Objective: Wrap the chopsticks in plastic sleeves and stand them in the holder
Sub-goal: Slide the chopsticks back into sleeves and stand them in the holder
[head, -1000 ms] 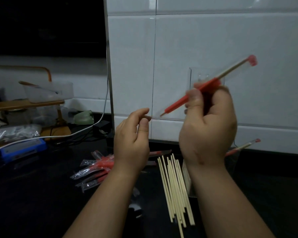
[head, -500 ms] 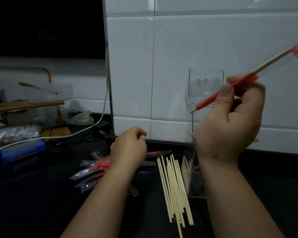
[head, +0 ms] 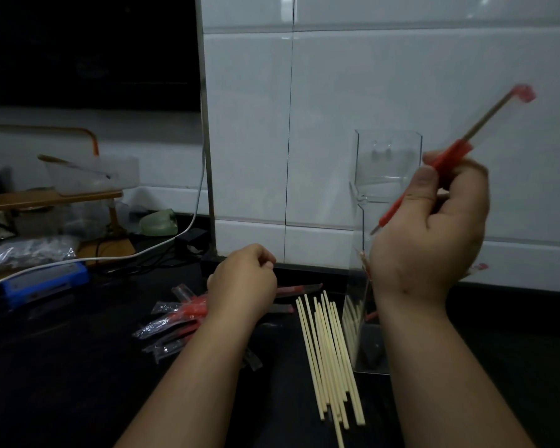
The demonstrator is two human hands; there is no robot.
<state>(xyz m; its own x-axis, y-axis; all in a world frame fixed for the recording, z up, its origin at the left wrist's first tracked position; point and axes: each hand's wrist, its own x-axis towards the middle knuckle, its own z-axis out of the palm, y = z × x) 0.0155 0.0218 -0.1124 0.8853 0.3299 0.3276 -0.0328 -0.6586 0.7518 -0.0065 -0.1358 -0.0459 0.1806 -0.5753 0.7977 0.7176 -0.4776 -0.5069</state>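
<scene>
Right hand: raised at the right, thumb and curled fingers pinching the sleeved chopstick at its red band.
Sleeved chopstick: tilted in the air, lower tip by the palm, red-capped end up and to the right; it is in front of the holder, not yet inside.
Left hand: low over the empty sleeves, fingers loosely curled, nothing visible in it.
Holder: clear and upright by the tiled wall, partly hidden by the right hand. A red sleeve tip shows just right of that wrist, likely a wrapped piece already stood in it.
Bare chopsticks: a loose bundle flat on the dark desk, just left of the holder, between the two forearms.
Done: one chopstick wrapped and in hand; probably at least one in the holder.
Left: stand this one, then sleeve and stand the whole bundle. By that count, most of the job remains.
</scene>
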